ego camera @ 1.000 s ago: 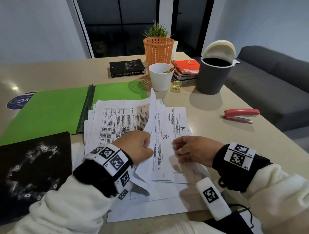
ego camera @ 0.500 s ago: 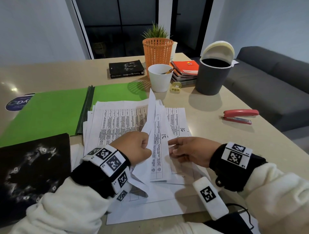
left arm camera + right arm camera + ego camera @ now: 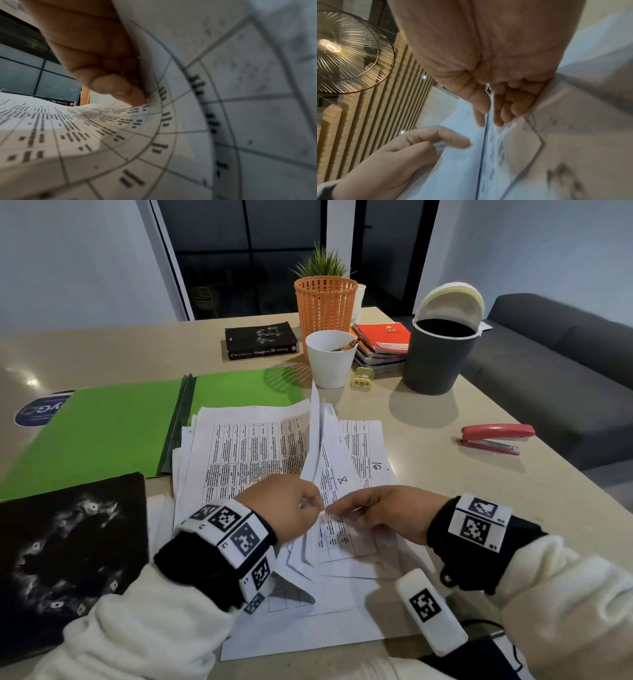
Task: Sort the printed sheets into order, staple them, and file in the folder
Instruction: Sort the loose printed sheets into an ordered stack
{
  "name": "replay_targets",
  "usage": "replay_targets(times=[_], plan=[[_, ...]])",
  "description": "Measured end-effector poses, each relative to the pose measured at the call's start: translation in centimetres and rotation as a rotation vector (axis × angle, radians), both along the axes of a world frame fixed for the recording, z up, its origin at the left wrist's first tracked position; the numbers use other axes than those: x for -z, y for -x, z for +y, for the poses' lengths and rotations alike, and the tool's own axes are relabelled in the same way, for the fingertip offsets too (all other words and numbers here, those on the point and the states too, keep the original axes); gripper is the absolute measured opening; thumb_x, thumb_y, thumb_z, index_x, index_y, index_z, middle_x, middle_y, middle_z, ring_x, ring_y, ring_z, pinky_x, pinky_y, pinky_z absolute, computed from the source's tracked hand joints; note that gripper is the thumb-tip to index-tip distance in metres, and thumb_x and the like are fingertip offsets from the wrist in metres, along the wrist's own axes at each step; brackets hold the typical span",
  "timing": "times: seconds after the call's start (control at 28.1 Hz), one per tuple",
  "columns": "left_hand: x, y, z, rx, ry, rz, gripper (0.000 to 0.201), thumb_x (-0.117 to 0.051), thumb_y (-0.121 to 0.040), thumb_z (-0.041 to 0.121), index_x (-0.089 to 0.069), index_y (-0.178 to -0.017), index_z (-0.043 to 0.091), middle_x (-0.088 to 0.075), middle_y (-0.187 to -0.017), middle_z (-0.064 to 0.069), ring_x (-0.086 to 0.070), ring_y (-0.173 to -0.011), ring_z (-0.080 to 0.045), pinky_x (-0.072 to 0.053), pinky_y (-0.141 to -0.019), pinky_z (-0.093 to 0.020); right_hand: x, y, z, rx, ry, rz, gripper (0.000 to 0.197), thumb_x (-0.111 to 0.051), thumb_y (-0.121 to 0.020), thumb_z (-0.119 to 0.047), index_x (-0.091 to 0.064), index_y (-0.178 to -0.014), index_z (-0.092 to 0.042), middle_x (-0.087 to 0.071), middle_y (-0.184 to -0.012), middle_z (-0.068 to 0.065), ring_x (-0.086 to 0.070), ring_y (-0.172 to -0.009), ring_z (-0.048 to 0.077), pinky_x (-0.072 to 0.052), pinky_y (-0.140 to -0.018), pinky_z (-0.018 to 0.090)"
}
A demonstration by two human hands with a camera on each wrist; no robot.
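Centrally, a loose stack of printed sheets [image 3: 239,453] lies on the smooth beige table [image 3: 428,474], thin white paper ruled with tables, its left edge overlapping the open green folder [image 3: 102,433]. The left hand [image 3: 281,508] has fingers curled round several lifted sheets, which stand bowed on edge. The right hand [image 3: 383,515] pinches the near edge of one sheet between thumb and fingertips [image 3: 481,120]. Handwritten marks show on the flat pages beneath. A red stapler [image 3: 493,438], glossy with a metal base, rests well apart to the right.
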State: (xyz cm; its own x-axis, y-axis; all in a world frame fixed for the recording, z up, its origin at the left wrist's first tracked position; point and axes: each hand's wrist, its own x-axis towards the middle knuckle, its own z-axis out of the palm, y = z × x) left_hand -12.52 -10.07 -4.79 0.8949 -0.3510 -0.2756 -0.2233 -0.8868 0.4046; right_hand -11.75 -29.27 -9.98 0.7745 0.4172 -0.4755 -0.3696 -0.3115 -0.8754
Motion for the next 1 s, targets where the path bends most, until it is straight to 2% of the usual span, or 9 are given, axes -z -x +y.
replay_targets(times=[0.07, 0.18, 0.46, 0.61, 0.68, 0.75, 0.82, 0.89, 1.0], plan=[[-0.2, 0.0, -0.1, -0.016, 0.021, 0.001, 0.029, -0.04, -0.094, 0.018, -0.067, -0.105, 0.023, -0.061, -0.114, 0.006, -0.05, -0.04, 0.004, -0.038, -0.041, -0.009, 0.1, -0.2, -0.4, 0.129, -0.016, -0.01, 0.046, -0.039, -0.081, 0.018, -0.069, -0.09, -0.016, -0.064, -0.095, 0.005, -0.049, -0.093, 0.023, -0.039, -0.079, 0.027], [-0.5, 0.2, -0.2, -0.04, 0.045, 0.01, 0.03, -0.039, -0.094, 0.017, -0.068, -0.105, 0.017, -0.062, -0.116, 0.004, -0.042, -0.028, 0.01, -0.027, -0.031, -0.005, 0.1, -0.4, -1.2, 0.282, -0.071, -0.008, 0.041, -0.035, -0.086, 0.02, -0.062, -0.092, -0.01, -0.057, -0.09, 0.007, -0.05, -0.074, 0.017, -0.043, -0.066, 0.022], [-0.1, 0.1, 0.0, -0.037, 0.004, -0.007, 0.019, -0.055, -0.09, 0.038, -0.069, -0.094, 0.025, -0.063, -0.113, 0.011, -0.046, -0.043, 0.009, -0.032, -0.045, -0.011, -0.2, -0.2, -1.1, 0.303, -0.057, 0.037, 0.028, -0.047, -0.089, 0.011, -0.058, -0.107, -0.006, -0.056, -0.091, 0.007, -0.055, -0.071, 0.016, -0.051, -0.064, 0.024], [0.4, -0.1, 0.2, -0.032, -0.001, -0.049, 0.023, -0.053, -0.091, 0.039, -0.065, -0.083, 0.021, -0.065, -0.106, 0.009, -0.061, -0.073, -0.002, -0.042, -0.062, -0.016, -0.5, -0.2, -0.5, 0.142, -0.022, -0.02, 0.037, -0.057, -0.084, 0.003, -0.058, -0.118, -0.01, -0.06, -0.104, 0.007, -0.054, -0.067, 0.012, -0.047, -0.062, 0.023], [0.7, -0.2, 0.3, -0.052, 0.017, -0.07, 0.041, -0.048, -0.09, 0.05, -0.064, -0.076, 0.015, -0.065, -0.08, 0.001, -0.061, -0.07, -0.012, -0.043, -0.062, -0.023, -0.9, 0.0, -0.3, -0.006, 0.041, -0.082, 0.046, -0.06, -0.075, -0.008, -0.061, -0.121, -0.017, -0.063, -0.114, 0.001, -0.058, -0.081, 0.011, -0.05, -0.078, 0.027], [0.7, -0.2, 0.3, -0.072, 0.041, -0.061, 0.058, -0.042, -0.088, 0.061, -0.062, -0.071, 0.009, -0.049, -0.055, -0.001, -0.048, -0.052, -0.014, -0.035, -0.053, -0.026, -1.5, 0.5, 0.2, -0.1, 0.117, -0.126, 0.04, -0.058, -0.074, -0.013, -0.068, -0.104, -0.037, -0.066, -0.111, -0.004, -0.06, -0.094, 0.011, -0.044, -0.1, 0.033], [0.5, -0.2, 0.3, -0.092, 0.073, -0.035, 0.063, -0.041, -0.083, 0.068, -0.051, -0.057, 0.012, -0.037, -0.047, 0.004, -0.038, -0.045, -0.013, -0.029, -0.05, -0.027, -1.9, 0.7, 0.6, -0.171, 0.196, -0.161, 0.042, -0.054, -0.069, -0.021, -0.067, -0.087, -0.056, -0.066, -0.116, 0.001, -0.061, -0.106, 0.014, -0.043, -0.105, 0.035], [0.5, -0.4, 0.3, -0.092, 0.052, -0.052, 0.058, -0.048, -0.084, 0.062, -0.038, -0.05, 0.016, -0.033, -0.046, 0.004, -0.036, -0.044, -0.013, -0.026, -0.05, -0.027, -2.1, 0.7, 0.9, -0.218, 0.227, -0.172, 0.043, -0.053, -0.065, -0.025, -0.064, -0.084, -0.062, -0.063, -0.124, 0.001, -0.057, -0.112, 0.009, -0.042, -0.106, 0.036], [0.7, -0.7, 0.6, -0.091, 0.027, -0.089, 0.047, -0.053, -0.089, 0.035, -0.032, -0.052, 0.016, -0.03, -0.052, 0.0, -0.035, -0.051, -0.017, -0.025, -0.052, -0.028, -1.9, 0.6, 0.9, -0.179, 0.187, -0.161, 0.043, -0.053, -0.064, -0.022, -0.068, -0.087, -0.055, -0.061, -0.127, 0.001, -0.056, -0.102, 0.006, -0.039, -0.108, 0.038]])
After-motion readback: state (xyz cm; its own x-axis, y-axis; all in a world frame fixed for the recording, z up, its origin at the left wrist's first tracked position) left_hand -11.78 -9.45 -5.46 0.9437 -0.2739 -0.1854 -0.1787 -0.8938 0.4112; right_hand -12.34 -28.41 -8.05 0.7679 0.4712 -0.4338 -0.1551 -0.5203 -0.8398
